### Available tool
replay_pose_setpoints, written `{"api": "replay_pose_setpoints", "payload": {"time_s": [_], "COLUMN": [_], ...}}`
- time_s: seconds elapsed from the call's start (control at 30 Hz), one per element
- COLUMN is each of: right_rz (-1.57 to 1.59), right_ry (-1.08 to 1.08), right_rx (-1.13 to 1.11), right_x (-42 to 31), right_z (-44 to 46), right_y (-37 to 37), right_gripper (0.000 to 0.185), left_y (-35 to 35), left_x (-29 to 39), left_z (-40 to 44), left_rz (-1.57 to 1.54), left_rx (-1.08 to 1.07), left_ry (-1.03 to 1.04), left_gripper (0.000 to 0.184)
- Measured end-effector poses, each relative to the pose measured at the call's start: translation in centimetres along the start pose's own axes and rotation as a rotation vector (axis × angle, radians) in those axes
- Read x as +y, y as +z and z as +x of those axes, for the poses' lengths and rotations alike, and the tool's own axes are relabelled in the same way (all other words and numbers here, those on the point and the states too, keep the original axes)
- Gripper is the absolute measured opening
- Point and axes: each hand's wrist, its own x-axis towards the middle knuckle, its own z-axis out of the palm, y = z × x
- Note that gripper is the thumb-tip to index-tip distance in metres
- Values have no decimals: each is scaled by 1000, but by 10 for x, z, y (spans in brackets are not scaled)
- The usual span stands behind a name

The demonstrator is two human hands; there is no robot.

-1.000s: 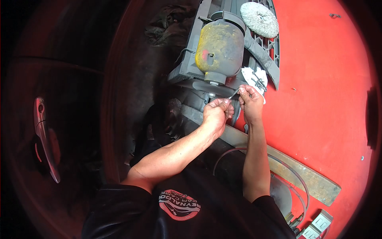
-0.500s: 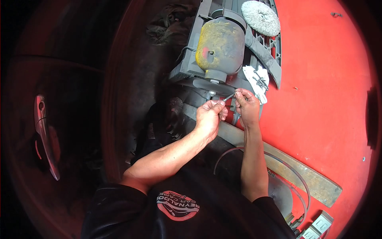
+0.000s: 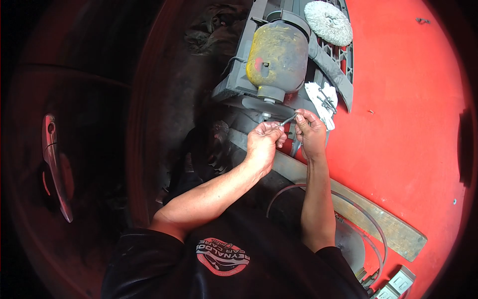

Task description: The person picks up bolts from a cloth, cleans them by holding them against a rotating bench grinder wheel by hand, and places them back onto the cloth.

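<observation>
A slim dark metal bolt (image 3: 289,120) spans the gap between my hands. My left hand (image 3: 264,143) is closed, pinching its lower end between thumb and fingers. At the other end, the fingertips of my right hand (image 3: 311,132) are pinched around the bolt too. Just beyond my hands is the thin grey wheel (image 3: 259,105) of a bench grinder, whose worn yellow-grey motor housing (image 3: 279,57) sits above it. The bolt lies close to the wheel's right edge; I cannot tell whether they touch.
Several dark bolts (image 3: 327,101) rest on a white cloth (image 3: 313,94) right of the wheel. A fluffy white buffing pad (image 3: 328,22) is at the top. Below run a wooden plank (image 3: 393,226) and a hose (image 3: 366,209). A dark car door with a handle (image 3: 55,164) stands left.
The view has shifted very slightly. Both hands keep their pinch on the bolt in nearly the same place, beside the wheel.
</observation>
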Motion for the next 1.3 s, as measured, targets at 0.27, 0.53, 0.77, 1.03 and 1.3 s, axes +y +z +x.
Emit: {"api": "replay_pose_setpoints", "payload": {"time_s": [0.27, 0.53, 0.77, 1.03, 1.3], "right_rz": [-82, -111, -131, -129, -111], "right_ry": [-24, -47, -71, -85, -106], "right_rx": [-16, -1, 36, 69, 55], "right_x": [-7, -9, -6, -10, -7], "right_z": [2, 0, 2, 1, 3], "right_y": [1, 1, -3, -1, -2], "right_gripper": [13, 12, 15, 15, 15], "left_y": [-5, -3, 0, 3, 3], "left_x": [-2, -2, -2, -2, -4], "left_z": [0, 4, 5, 3, 2], "left_rz": [108, 30, -8, 0, 89], "left_rx": [-47, -48, -47, -47, -14], "left_ry": [-93, -78, -50, -28, 3], "left_gripper": [7, 9, 8, 6, 7]}}
